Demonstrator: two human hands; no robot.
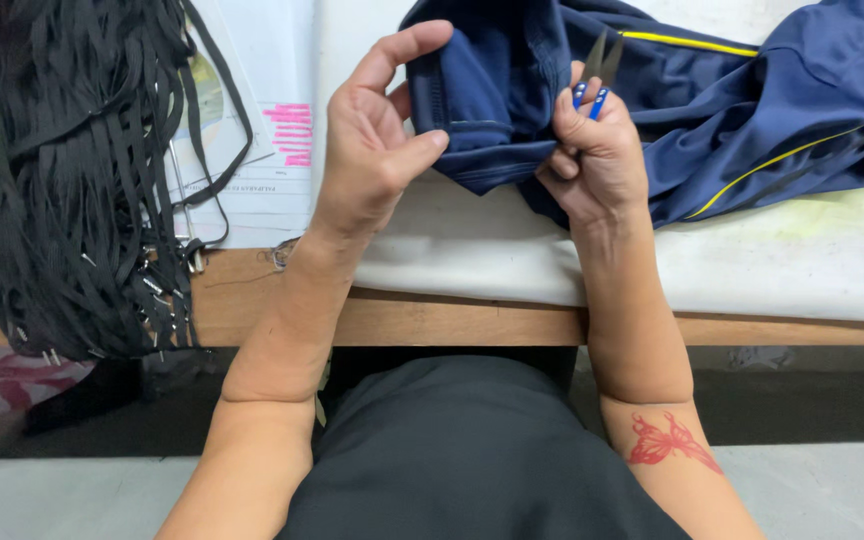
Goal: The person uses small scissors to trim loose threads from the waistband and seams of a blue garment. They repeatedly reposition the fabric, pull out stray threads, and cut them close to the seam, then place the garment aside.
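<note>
Navy garment (752, 110) lies on white-padded wooden table (512, 320) — grey floor (832, 490) below.

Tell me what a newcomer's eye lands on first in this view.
The two hands at top centre draw the eye: the left hand pinches a hemmed edge of the navy blue garment with thin yellow piping, while the right hand grips small blue-handled thread snips with the blades pointing up. At the left, a thick bundle of black elastic straps drapes over the edge of the wooden table.
</note>
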